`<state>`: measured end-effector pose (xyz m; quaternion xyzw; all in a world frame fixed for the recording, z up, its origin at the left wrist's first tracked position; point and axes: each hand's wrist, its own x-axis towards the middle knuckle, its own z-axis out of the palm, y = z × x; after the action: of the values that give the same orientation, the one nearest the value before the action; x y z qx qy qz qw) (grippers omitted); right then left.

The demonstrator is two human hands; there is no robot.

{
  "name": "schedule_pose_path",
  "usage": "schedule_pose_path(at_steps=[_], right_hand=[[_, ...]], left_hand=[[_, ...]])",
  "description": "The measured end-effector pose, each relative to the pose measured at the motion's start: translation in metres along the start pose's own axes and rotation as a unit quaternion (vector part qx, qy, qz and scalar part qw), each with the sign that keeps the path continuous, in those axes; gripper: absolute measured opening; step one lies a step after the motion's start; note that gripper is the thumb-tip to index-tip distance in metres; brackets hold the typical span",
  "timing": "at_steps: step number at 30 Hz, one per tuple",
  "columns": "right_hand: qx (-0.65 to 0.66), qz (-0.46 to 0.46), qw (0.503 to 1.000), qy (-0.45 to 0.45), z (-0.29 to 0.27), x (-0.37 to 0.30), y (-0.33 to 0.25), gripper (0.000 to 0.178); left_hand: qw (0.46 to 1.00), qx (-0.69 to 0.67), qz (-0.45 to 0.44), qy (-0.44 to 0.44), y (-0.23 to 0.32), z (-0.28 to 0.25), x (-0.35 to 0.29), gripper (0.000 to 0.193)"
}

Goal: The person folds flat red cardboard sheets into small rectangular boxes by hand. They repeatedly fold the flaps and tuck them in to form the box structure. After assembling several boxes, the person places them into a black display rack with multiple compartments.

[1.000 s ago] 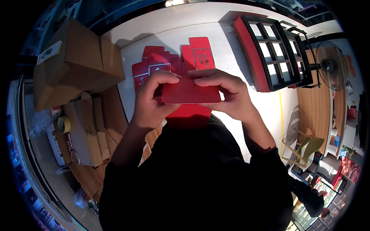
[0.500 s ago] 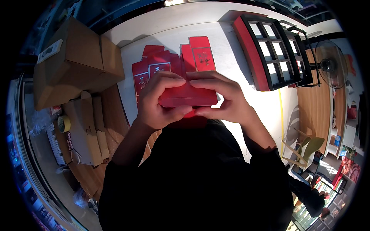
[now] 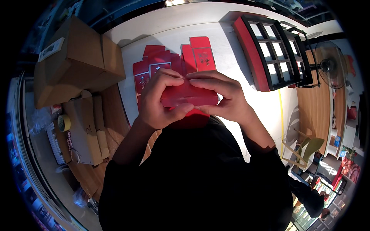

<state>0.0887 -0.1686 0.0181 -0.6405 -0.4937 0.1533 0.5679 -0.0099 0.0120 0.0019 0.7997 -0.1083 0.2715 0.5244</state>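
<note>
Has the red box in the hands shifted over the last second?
Yes. The red box has come slightly nearer the flat red cartons on the white table, with both hands' fingers curled further over its top edge.

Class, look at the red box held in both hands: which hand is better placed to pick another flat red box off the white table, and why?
Probably the left hand. The flat red boxes lie just beyond its fingers, mostly on the left side. The right hand also grips the red box, and could keep holding it.
</note>
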Motion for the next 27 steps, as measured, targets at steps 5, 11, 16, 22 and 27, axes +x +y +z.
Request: schedule_pose_path(at_steps=[5, 11, 16, 22, 27], right_hand=[[0.032, 0.013, 0.999, 0.006, 0.001, 0.001, -0.001, 0.051], [0.102, 0.004, 0.994, 0.026, 0.002, 0.006, -0.009, 0.040], [0.071, -0.014, 0.997, 0.036, 0.004, 0.003, -0.002, 0.033], [0.068, -0.018, 0.996, 0.051, 0.005, 0.001, 0.000, 0.030], [0.089, 0.056, 0.982, 0.157, 0.007, 0.003, -0.007, 0.028]], left_hand=[[1.000, -0.013, -0.023, -0.005, 0.001, -0.001, -0.001, 0.045], [0.998, -0.024, -0.054, 0.005, 0.011, -0.001, 0.002, 0.041], [0.999, -0.030, -0.027, -0.024, 0.009, -0.003, 0.004, 0.036], [0.997, -0.040, -0.059, -0.031, 0.010, -0.003, 0.001, 0.047], [0.963, -0.137, -0.222, 0.072, 0.019, 0.012, -0.005, 0.095]])
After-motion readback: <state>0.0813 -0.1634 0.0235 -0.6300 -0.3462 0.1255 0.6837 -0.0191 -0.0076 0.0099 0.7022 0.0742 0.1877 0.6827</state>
